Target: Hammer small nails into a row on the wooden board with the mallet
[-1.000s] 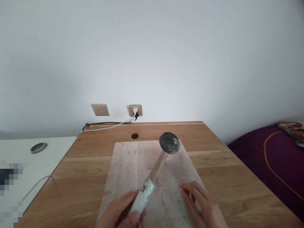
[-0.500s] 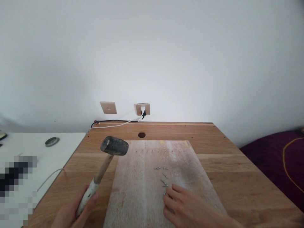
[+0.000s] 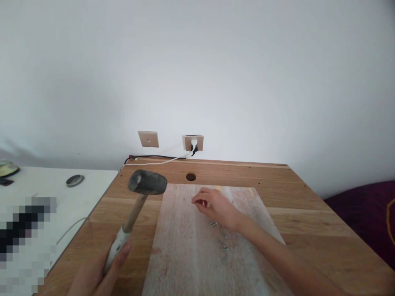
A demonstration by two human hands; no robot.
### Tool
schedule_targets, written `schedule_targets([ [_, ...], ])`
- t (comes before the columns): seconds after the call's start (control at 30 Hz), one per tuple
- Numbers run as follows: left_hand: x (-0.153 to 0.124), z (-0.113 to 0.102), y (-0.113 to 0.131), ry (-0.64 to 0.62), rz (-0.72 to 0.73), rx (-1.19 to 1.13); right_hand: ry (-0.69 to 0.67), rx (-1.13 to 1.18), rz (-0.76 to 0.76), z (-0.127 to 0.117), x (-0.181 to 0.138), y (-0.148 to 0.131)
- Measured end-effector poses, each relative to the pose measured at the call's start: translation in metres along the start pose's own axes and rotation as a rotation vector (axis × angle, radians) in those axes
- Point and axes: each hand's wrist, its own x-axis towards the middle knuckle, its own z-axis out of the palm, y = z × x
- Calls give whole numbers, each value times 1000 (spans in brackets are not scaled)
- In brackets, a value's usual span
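My left hand (image 3: 98,273) grips the pale lower end of a wooden-handled mallet (image 3: 135,209), whose dark head is raised over the left edge of a whitish wooden board (image 3: 182,250). My right hand (image 3: 214,205) reaches to the far part of the board, fingers pinched together on a small nail that stands against the board. Several loose nails (image 3: 220,240) lie on the board under my right forearm.
The board lies on a wooden desk (image 3: 308,230) with a round cable hole (image 3: 190,177). Wall sockets (image 3: 194,142) with plugged cables sit behind it. A white table (image 3: 55,189) stands at the left, a dark purple bedcover (image 3: 364,218) at the right.
My left hand swung the mallet from over the board's middle to its left edge. My right hand left the loose nails and moved to the far part of the board, pinched.
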Motion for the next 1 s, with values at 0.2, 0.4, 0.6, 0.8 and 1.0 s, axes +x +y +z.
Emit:
schedule_targets([
  [0.2, 3, 4, -11, -205, -19, 82, -21, -65, 10, 21, 38, 0],
  [0.4, -1, 7, -17, -252, 3, 73, -39, -104, 6, 25, 45, -3],
  [0.6, -4, 10, -17, -266, -10, 46, -42, -113, 5, 27, 47, -3],
  [0.8, -7, 10, -24, -256, -26, 54, -19, -126, -27, 27, 44, 0],
  [1.0, -9, 10, -25, -249, -40, 40, -20, -147, -47, 31, 42, 0],
])
